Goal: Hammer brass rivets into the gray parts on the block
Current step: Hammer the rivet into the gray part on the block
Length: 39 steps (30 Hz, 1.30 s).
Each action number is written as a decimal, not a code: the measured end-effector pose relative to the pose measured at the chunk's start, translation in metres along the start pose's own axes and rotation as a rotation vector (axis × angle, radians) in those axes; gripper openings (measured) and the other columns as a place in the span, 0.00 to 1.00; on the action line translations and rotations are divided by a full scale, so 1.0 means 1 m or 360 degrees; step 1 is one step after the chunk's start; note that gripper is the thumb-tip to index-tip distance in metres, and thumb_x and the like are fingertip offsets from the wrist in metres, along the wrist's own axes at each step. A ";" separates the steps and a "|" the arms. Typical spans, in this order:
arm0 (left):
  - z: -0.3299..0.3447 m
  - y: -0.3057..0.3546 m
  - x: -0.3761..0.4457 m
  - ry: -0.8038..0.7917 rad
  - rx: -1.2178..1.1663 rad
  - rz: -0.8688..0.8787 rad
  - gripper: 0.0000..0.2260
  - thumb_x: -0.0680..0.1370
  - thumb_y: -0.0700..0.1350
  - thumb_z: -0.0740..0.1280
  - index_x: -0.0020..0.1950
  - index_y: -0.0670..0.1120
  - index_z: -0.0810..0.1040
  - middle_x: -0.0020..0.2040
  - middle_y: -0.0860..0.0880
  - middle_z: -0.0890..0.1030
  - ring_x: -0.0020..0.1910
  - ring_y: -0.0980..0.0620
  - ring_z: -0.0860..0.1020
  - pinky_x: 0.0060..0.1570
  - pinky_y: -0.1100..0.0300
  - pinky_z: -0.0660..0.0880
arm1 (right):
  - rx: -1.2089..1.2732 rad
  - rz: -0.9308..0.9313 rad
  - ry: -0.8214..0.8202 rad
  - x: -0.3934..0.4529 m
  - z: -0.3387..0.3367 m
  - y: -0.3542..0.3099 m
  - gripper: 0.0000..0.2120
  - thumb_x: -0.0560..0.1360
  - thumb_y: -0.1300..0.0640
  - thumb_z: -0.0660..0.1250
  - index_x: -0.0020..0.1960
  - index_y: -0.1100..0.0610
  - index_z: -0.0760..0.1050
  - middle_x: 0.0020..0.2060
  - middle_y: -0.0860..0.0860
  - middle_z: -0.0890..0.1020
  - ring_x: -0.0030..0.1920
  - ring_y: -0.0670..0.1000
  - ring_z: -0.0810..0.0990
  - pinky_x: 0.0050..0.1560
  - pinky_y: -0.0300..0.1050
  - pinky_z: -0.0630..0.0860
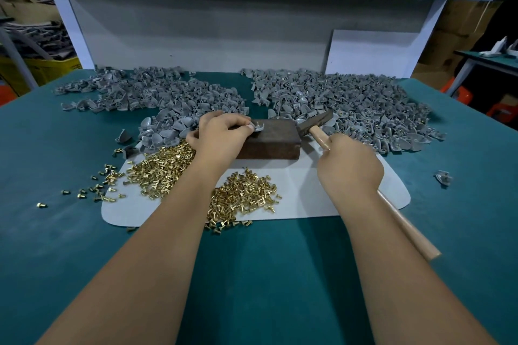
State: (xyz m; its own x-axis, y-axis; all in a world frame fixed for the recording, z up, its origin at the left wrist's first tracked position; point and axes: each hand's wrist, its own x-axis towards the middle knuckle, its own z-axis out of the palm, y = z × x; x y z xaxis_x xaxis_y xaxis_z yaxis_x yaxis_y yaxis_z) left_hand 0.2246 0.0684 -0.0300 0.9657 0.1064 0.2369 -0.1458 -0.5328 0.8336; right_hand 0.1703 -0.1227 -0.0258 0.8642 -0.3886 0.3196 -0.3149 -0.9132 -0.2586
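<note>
Green bench: left hand (221,134) pinches gray part (258,129) on block (270,140); right hand (349,168) grips hammer (316,123).

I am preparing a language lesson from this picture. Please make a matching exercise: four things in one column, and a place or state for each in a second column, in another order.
Things:
1. hammer
2. gray part
3. brass rivets
4. block

Places or states:
A. heaped loose on the white sheet
B. gripped by the right hand
C. lies on the white sheet, dark brown
D. pinched by the left hand on top of the block

Pairs: 1-B, 2-D, 3-A, 4-C
</note>
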 end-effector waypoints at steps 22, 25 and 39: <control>0.000 -0.003 -0.003 0.0029 0.0089 0.0143 0.09 0.74 0.53 0.72 0.35 0.64 0.77 0.52 0.64 0.78 0.70 0.57 0.59 0.58 0.55 0.49 | 0.0323 -0.0462 0.0011 0.019 0.010 -0.076 0.25 0.81 0.41 0.50 0.45 0.57 0.77 0.45 0.56 0.81 0.55 0.59 0.71 0.54 0.53 0.65; -0.001 -0.003 -0.002 0.0026 0.0080 0.0121 0.09 0.74 0.53 0.72 0.35 0.64 0.77 0.46 0.69 0.75 0.70 0.57 0.59 0.60 0.54 0.51 | 0.0181 -0.0495 0.0024 0.025 0.019 -0.086 0.26 0.80 0.40 0.49 0.46 0.57 0.79 0.45 0.56 0.82 0.55 0.58 0.71 0.57 0.54 0.65; -0.001 -0.003 0.001 0.0033 0.0090 0.0147 0.10 0.75 0.52 0.71 0.36 0.64 0.77 0.52 0.66 0.79 0.69 0.56 0.61 0.68 0.45 0.52 | 0.0031 -0.0534 0.0297 0.022 0.035 -0.090 0.19 0.82 0.52 0.51 0.48 0.58 0.80 0.47 0.55 0.82 0.55 0.57 0.71 0.56 0.51 0.65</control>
State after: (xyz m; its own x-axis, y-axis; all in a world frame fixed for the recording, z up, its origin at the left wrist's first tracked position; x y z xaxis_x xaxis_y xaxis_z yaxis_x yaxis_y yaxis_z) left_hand 0.2255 0.0709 -0.0322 0.9439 0.0717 0.3223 -0.2212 -0.5876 0.7783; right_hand 0.2318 -0.0444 -0.0274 0.8312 -0.0859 0.5493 -0.0176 -0.9916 -0.1284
